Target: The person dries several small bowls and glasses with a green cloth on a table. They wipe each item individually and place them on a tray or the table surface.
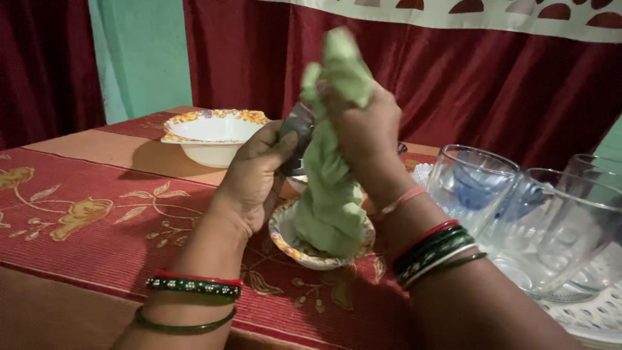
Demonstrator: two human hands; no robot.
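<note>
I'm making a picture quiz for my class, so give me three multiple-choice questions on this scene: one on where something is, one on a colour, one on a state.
1. Where does the large white bowl stand?
A. beyond the left hand
B. inside the glasses
C. on the floor

2. What colour is the cloth?
A. blue
B. light green
C. black

3. How do the clear glass cups on the white tray look?
A. full of milk
B. broken
C. empty

Answers:
1 A, it sits on the table behind that hand.
2 B, the right hand grips pale green fabric.
3 C, you see straight through them.
</note>
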